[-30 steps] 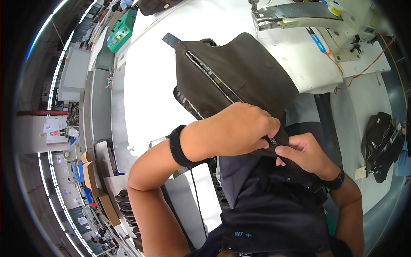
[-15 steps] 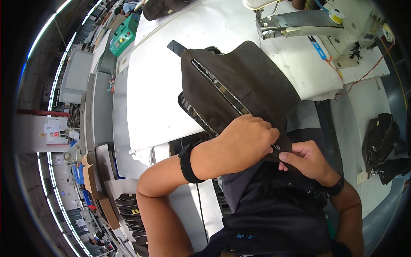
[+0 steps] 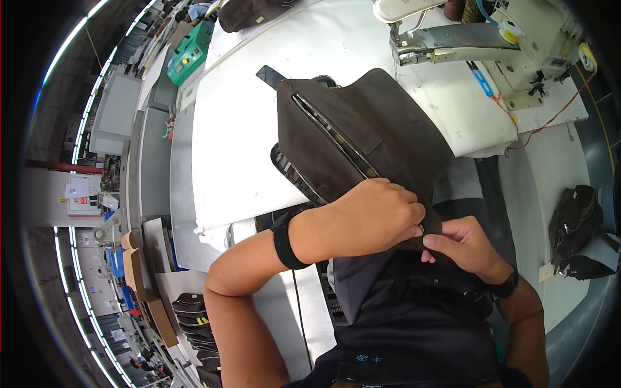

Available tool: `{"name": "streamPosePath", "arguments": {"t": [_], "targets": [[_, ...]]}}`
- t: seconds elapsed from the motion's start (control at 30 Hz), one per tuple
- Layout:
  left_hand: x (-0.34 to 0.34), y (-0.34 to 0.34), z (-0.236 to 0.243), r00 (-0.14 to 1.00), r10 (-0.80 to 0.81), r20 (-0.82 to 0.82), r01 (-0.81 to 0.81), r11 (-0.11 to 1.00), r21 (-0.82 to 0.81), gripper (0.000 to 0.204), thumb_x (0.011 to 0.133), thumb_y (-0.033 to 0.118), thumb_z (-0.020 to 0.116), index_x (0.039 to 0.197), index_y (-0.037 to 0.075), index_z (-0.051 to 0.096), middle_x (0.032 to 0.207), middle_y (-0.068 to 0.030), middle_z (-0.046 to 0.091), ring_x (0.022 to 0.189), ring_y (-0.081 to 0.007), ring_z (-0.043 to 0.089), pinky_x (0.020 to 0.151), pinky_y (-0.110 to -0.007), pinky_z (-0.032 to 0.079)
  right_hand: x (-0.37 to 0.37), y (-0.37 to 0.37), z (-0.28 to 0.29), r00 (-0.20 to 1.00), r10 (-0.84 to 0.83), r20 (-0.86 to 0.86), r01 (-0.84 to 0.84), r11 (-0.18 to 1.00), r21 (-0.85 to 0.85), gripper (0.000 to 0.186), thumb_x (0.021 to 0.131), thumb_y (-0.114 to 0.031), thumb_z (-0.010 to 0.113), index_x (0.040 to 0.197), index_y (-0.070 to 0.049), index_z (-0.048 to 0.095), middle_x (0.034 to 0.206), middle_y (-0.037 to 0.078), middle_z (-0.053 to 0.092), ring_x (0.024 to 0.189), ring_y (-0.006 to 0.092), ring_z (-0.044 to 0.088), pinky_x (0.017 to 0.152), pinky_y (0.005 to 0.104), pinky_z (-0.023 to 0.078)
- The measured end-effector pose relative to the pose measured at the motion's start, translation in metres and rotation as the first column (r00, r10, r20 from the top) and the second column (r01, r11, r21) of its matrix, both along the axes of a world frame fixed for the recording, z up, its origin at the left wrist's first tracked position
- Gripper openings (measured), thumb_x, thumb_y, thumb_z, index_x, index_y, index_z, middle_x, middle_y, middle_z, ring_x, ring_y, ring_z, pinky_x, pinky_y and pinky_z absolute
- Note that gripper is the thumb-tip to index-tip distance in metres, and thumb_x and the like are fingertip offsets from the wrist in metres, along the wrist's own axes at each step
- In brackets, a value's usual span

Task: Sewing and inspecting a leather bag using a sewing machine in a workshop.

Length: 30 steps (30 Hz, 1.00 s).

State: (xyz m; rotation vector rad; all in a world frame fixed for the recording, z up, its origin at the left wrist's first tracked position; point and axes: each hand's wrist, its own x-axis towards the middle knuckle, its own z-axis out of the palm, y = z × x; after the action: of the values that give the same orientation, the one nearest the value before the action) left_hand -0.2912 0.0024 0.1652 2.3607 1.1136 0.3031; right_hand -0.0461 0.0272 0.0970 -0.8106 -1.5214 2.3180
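A dark brown bag (image 3: 394, 123) lies slanted over the near edge of a white-covered table, its near end at my lap. One long metal zipper (image 3: 330, 132) runs down its face, parted over a patterned lining. A second zippered opening (image 3: 299, 178) gapes along its left side. My left hand (image 3: 385, 216) is closed at the near end of the long zipper, fingertips pinching a small metal zipper pull, mostly hidden. Beside it my right hand (image 3: 462, 244) pinches the bag's near end between thumb and fingers. A dark strap tab (image 3: 268, 75) sticks out at the bag's far corner.
A sewing machine (image 3: 453, 45) stands at the far right, with blue thread snips (image 3: 480, 79) beside it. More dark bags lie at right (image 3: 576, 223), at the far edge (image 3: 249, 14) and stacked at lower left (image 3: 194, 323). A green device (image 3: 191, 55) sits at the far left.
My left hand has shifted slightly right, toward my right hand, covering the metal piece that showed at its fingertips. The bag sits slightly lower in view.
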Motion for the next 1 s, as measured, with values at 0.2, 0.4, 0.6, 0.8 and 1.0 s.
{"name": "streamPosePath", "arguments": {"t": [0.2, 0.4, 0.6, 0.8, 1.0], "targets": [[-0.003, 0.003, -0.001, 0.992, -0.033, 0.122, 0.027, 0.998, 0.051, 0.025, 0.09, 0.024, 0.074, 0.081, 0.004, 0.062, 0.074, -0.0095, 0.061, 0.073, -0.031, 0.064, 0.067, -0.043, 0.052, 0.001, 0.002, 0.001, 1.0, -0.017, -0.019, 0.016, 0.999, -0.031, 0.021, 0.101, -0.014, 0.067, 0.096, 0.005, 0.074, 0.08, 0.008, 0.073, 0.072, 0.0092, 0.065, 0.068, 0.0243, 0.052], [-0.012, 0.008, 0.002, 0.998, -0.036, -0.047, 0.054, 0.888, 0.456, 0.036, 0.082, 0.032, 0.082, 0.068, 0.011, 0.056, 0.065, -0.0023, 0.052, 0.064, -0.022, 0.058, 0.057, -0.036, 0.044, 0.005, 0.005, 0.006, 0.998, -0.049, -0.024, 0.049, 0.999, -0.001, 0.019, 0.1, -0.012, 0.067, 0.096, 0.005, 0.074, 0.081, 0.009, 0.074, 0.073, 0.0098, 0.066, 0.068, 0.0244, 0.053], [-0.061, -0.001, 0.017, 0.917, 0.399, -0.011, -0.223, 0.537, 0.814, 0.036, 0.071, 0.028, 0.089, 0.063, 0.01, 0.059, 0.08, -0.004, 0.063, 0.08, -0.0259, 0.063, 0.077, -0.039, 0.046, 0.003, 0.003, 0.009, 0.999, -0.029, 0.019, 0.028, 0.995, 0.091, 0.022, 0.098, -0.013, 0.07, 0.085, 0.004, 0.074, 0.079, 0.007, 0.075, 0.071, 0.008, 0.066, 0.067, 0.0231, 0.052], [-0.067, -0.034, 0.021, 0.561, 0.823, 0.091, -0.649, 0.369, 0.665, 0.025, 0.082, 0.018, 0.085, 0.087, 0.005, 0.064, 0.125, -0.0175, 0.058, 0.105, -0.0338, 0.058, 0.079, -0.042, 0.051, -0.016, -0.014, 0.008, 0.993, -0.083, -0.083, 0.117, 0.769, 0.628, 0.028, 0.089, -0.009, 0.079, 0.069, 0.0, 0.061, 0.063, 0.011, 0.059, 0.054, 0.0237, 0.057, 0.051, 0.0343, 0.042], [-0.093, -0.063, -0.001, 0.134, 0.882, 0.451, -0.938, 0.26, -0.229, 0.048, 0.091, 0.003, 0.07, 0.135, -0.002, 0.05, 0.123, -0.0152, 0.062, 0.09, -0.0167, 0.067, 0.062, -0.026, 0.054, -0.036, -0.023, 0.018, 0.989, 0.047, -0.141, 0.083, 0.613, 0.785, 0.021, 0.086, -0.006, 0.079, 0.073, -0.001, 0.062, 0.063, 0.011, 0.056, 0.054, 0.0292, 0.054, 0.051, 0.0387, 0.042]]}}
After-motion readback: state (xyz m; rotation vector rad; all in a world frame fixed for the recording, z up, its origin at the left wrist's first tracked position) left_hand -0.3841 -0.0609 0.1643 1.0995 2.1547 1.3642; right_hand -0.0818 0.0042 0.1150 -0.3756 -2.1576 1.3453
